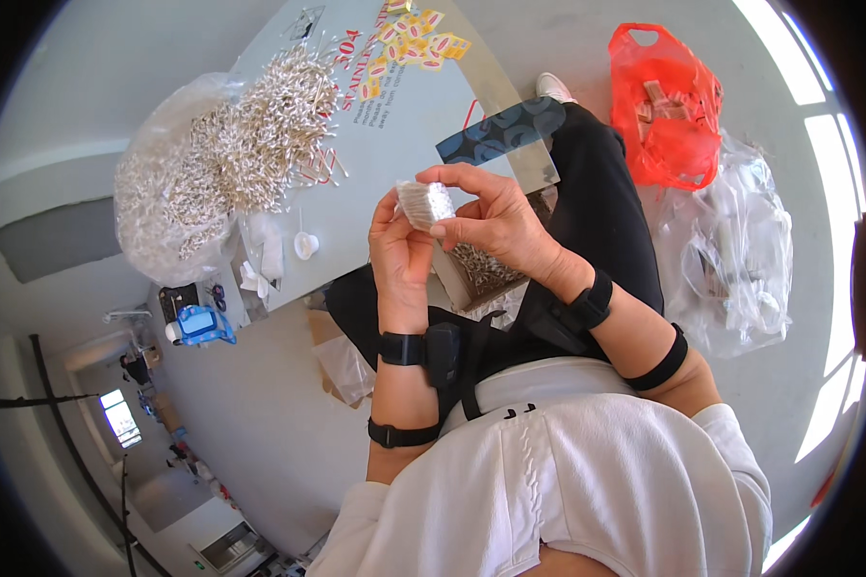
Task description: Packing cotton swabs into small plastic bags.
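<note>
Both my hands are raised in front of me over my lap. My left hand and my right hand together grip a tight bundle of small silvery metal sticks, the left from below, the right from above and the side. Below the hands a small cardboard box with more of these sticks rests on my lap. A large heap of the same silvery sticks lies on the grey board ahead of me.
A clear bag full of sticks sits at the board's left. Yellow and red paper labels lie at its far end, a small white cap near its edge. A red plastic bag and a clear bag lie on the floor to my right. A blue tool lies at the left.
</note>
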A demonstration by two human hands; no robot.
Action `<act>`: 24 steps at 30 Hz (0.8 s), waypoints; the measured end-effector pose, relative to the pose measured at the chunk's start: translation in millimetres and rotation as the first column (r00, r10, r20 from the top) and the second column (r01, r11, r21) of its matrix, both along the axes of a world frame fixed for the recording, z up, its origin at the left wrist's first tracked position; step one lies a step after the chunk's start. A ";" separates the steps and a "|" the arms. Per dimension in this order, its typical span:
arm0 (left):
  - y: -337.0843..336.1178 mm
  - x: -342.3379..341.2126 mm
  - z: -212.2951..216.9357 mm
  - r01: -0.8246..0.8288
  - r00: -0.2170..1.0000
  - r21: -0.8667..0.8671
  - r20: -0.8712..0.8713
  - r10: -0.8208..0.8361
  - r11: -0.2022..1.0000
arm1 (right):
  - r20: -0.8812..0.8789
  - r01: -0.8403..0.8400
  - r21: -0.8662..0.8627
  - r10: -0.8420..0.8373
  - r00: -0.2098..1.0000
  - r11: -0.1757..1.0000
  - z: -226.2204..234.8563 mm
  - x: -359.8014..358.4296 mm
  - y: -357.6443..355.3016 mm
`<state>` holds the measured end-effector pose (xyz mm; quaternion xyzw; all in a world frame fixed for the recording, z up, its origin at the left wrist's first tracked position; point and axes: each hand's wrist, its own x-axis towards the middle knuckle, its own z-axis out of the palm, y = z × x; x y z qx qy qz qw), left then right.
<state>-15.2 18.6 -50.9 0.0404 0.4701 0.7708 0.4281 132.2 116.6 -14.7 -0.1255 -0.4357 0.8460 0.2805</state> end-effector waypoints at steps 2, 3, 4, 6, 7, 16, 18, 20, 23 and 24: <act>1.0 0.9 0.4 -0.005 0.999 0.005 0.032 0.005 1.000 | -0.007 -0.001 -0.005 0.001 1.000 1.000 2.1 0.7 0.2; 1.6 1.4 0.5 -0.004 0.999 0.004 0.032 0.004 1.000 | 0.003 -0.007 -0.039 0.007 1.000 0.999 5.0 2.6 0.2; 1.6 1.6 0.5 0.020 0.998 0.009 0.061 -0.021 1.000 | 0.012 -0.014 -0.072 0.015 1.000 0.997 7.9 3.6 0.2; 1.6 1.6 0.5 0.043 0.995 0.013 0.088 -0.044 0.999 | 0.000 -0.028 -0.068 0.028 1.000 0.997 8.9 5.1 0.8; 1.9 1.5 -1.0 0.069 0.993 0.023 0.095 -0.071 0.997 | -0.008 -0.038 -0.062 0.037 0.999 0.997 9.4 6.2 1.1; 1.6 5.0 -2.6 0.132 0.987 0.081 0.082 -0.139 0.988 | 0.099 -0.015 -0.004 0.015 0.995 1.000 7.7 4.1 1.0; 1.8 5.9 -2.4 0.116 0.989 0.071 0.081 -0.122 0.991 | 0.107 -0.024 -0.032 0.027 0.994 0.999 9.2 4.2 1.1; 1.1 6.3 -4.2 0.053 0.998 0.044 0.044 -0.054 0.998 | 0.115 -0.034 -0.059 0.040 0.993 0.998 10.8 4.6 1.3; -0.4 4.1 -5.9 0.045 0.997 0.055 0.061 -0.048 0.997 | 0.159 -0.029 -0.103 0.045 0.986 0.994 10.6 4.3 1.5; -1.6 4.3 -6.8 0.043 0.997 0.056 0.062 -0.046 0.998 | 0.170 -0.026 -0.122 0.046 0.984 0.992 8.9 3.7 1.2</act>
